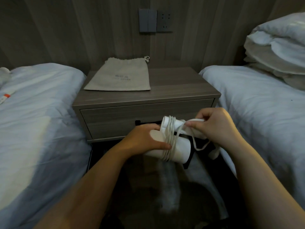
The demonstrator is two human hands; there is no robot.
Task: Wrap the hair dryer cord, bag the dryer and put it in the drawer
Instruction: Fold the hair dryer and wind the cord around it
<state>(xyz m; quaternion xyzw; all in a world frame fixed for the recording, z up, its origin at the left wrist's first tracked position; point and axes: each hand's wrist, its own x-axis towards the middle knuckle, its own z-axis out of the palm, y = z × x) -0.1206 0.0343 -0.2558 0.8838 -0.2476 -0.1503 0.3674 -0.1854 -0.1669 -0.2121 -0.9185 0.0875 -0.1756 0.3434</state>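
Hair dryer gripped by left hand; right hand pinches cord wound round it.

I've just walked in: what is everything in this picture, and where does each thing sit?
hair dryer: one, white, held in front of the drawer
cord: one, white, wound around the hair dryer
drawstring bag: one, beige, flat on the nightstand
nightstand: one, grey-brown wood, between the beds
drawer: one, grey-brown, nightstand front, looks shut
left bed: one, white bedding
right bed: one, white bedding
pillows: white, stacked on the right bed, count unclear
wall switch: one, grey, above the nightstand
socket: one, grey, beside the wall switch
small item: one, white and orange, on the left bed
left hand: grips the hair dryer
right hand: pinches the cord
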